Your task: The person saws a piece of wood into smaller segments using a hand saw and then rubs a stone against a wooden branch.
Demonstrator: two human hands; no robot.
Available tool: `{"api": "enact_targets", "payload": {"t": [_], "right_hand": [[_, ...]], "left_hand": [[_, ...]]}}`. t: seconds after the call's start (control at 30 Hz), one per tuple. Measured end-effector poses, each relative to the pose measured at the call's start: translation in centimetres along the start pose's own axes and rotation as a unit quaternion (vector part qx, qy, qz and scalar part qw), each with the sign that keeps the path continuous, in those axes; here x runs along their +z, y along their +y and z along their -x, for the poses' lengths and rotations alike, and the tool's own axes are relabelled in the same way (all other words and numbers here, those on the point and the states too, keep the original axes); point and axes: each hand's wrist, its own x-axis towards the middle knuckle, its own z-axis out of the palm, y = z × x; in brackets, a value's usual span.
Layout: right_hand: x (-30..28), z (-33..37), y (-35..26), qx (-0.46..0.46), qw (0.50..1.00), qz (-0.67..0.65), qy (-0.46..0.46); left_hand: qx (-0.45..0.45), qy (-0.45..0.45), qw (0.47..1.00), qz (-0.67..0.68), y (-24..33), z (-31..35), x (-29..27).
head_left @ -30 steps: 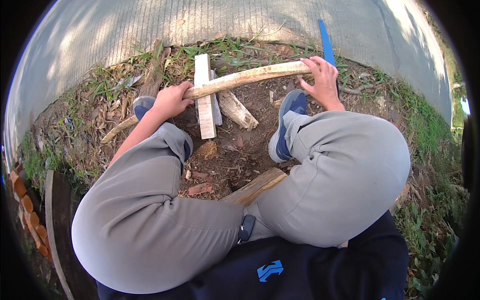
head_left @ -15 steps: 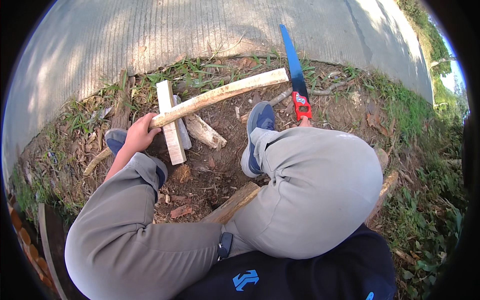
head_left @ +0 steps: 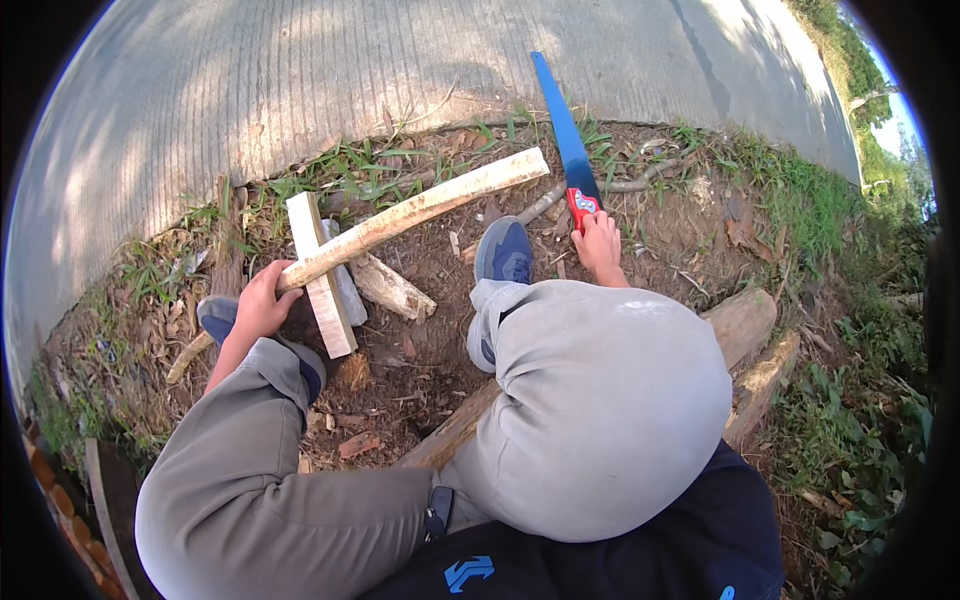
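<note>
My left hand point(head_left: 262, 300) grips the near end of a long pale wooden stick point(head_left: 420, 208), which lies slanted across a flat white board point(head_left: 320, 275) on the bare soil. My right hand point(head_left: 600, 245) rests on the red handle point(head_left: 581, 203) of a hand saw whose blue blade point(head_left: 562, 125) points away toward the concrete. I am seated with both knees in grey trousers up, blue shoes point(head_left: 502, 252) planted on the dirt between the hands.
A short split log point(head_left: 392, 288) lies beside the board. Thicker logs point(head_left: 745, 320) sit under and to the right of me. Concrete pavement point(head_left: 300, 80) runs across the far side; grass and weeds point(head_left: 860, 420) fill the right. Bricks point(head_left: 60, 500) line the lower left.
My right hand let go of the far end of the stick and moved right to the saw handle. My view shifted, so the stick and board now appear further left.
</note>
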Motion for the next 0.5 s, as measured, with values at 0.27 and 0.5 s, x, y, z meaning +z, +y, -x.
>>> {"api": "enact_targets", "payload": {"t": [0.27,0.5], "right_hand": [[-9.8,-2.2,1.2,0.24,0.609,-0.74,0.154],[-45.7,6.7,-2.3,-0.016,0.832,-0.53,0.162]], "left_hand": [[0.014,0.012,1.0,0.004,-1.9,0.6,0.6],[0.062,0.029,0.998,0.007,-3.3,0.2,0.7]]}}
